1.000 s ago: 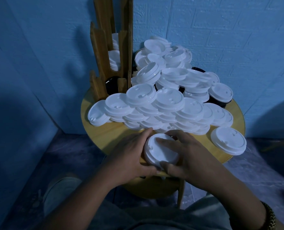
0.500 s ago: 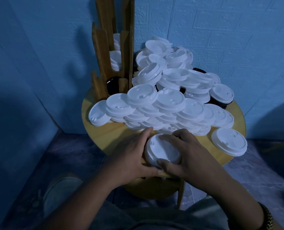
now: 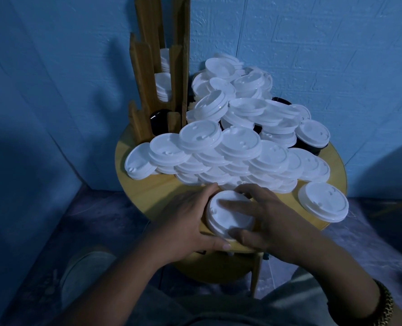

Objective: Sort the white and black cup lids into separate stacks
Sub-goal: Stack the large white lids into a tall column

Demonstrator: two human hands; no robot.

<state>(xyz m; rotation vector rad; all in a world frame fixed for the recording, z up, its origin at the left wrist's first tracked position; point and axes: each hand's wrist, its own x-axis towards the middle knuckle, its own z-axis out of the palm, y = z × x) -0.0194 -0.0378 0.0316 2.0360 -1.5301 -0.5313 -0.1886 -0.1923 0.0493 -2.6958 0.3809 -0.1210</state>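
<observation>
Lower centre of the frame: a short stack of white round plastic cup lids (image 3: 228,216) stands at the near edge of the round yellow wooden table (image 3: 146,187), its axis upright; the left hand (image 3: 183,223) cups its left side with curled fingers, and the right hand (image 3: 274,222) grips its right side, one finger laid across the top lid; both hands grasp it, neither nearer than the other. Just above in the frame lies the unsorted heap of white lids (image 3: 232,147), touching or nearly touching the stack; black glossy lids (image 3: 311,147) show at its right edge. Upper left stands a tall slotted wooden rack (image 3: 143,67), on the left hand's side; any transfer there would probably lead leftward and upward.
</observation>
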